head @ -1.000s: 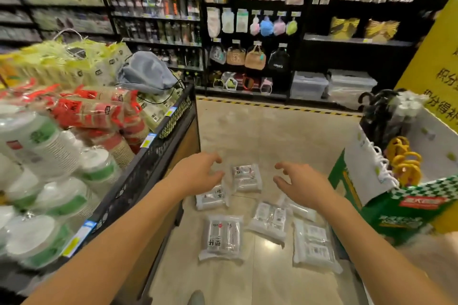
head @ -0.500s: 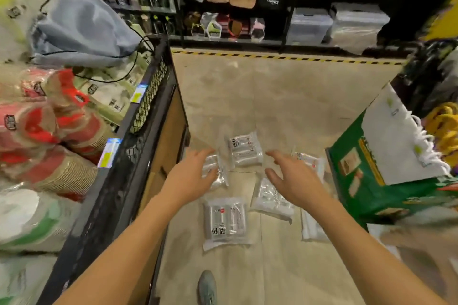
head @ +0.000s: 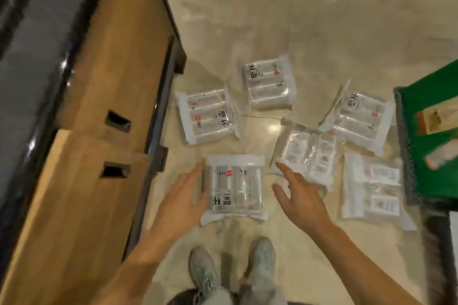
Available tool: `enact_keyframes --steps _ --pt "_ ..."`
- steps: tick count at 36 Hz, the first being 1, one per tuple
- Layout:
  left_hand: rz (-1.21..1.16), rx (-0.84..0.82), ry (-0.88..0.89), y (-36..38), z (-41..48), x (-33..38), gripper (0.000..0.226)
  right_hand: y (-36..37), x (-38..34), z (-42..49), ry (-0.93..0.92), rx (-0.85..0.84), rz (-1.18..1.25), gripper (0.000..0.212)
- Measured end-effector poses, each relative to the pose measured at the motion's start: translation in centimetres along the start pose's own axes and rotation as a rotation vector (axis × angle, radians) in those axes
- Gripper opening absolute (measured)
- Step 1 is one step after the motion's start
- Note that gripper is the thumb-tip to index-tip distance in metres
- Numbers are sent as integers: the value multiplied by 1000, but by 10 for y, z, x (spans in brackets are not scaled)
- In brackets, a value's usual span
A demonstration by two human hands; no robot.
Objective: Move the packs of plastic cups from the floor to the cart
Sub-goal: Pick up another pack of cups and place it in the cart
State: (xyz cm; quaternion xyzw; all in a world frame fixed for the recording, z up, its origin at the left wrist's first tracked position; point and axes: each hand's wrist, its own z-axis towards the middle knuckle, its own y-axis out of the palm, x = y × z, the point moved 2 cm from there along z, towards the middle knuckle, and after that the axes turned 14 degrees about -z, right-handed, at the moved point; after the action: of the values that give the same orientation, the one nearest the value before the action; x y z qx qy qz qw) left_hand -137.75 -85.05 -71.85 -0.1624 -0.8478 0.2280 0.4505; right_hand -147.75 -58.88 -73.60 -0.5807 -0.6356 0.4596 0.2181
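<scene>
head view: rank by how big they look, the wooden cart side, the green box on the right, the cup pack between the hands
1. wooden cart side
2. green box, cropped by the frame, so unsure
3. cup pack, clearly smallest

Both arms reach down, left hand [head: 182, 202] and right hand [head: 301, 199] spread, fingers apart.

Nearest pack [head: 235, 188]: black characters 塑杯, seen inverted, beside a red dot logo. Left pack [head: 208, 116]: the same 塑杯 print with a red dot. Far pack [head: 269, 82] and right pack [head: 359, 119]: similar characters, too blurred to read. Other labels illegible.
</scene>
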Motion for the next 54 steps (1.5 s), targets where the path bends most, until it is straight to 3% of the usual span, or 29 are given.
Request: enact_keyframes --steps 7,13,18,24,32,47,54 --pt "-5 -28 -114 100 89 -132 78 176 52 88 -19 -73 13 60" --pt "-151 -56 -87 157 154 -221 76 282 81 151 -3 -66 89 65" --pt "-194 -25 -106 186 189 -259 72 316 92 181 -8 -11 167 68" --pt "-293 26 -101 178 187 -242 68 298 81 176 4 43 198 67" --pt "-258 71 -18 79 146 -129 66 146 34 130 -34 147 221 67" --pt "-207 152 270 -235 -58 244 63 -340 -112 -61 -131 307 234 63" --pt "-270 228 332 -368 -167 368 67 -513 -193 -137 -250 325 209 63"
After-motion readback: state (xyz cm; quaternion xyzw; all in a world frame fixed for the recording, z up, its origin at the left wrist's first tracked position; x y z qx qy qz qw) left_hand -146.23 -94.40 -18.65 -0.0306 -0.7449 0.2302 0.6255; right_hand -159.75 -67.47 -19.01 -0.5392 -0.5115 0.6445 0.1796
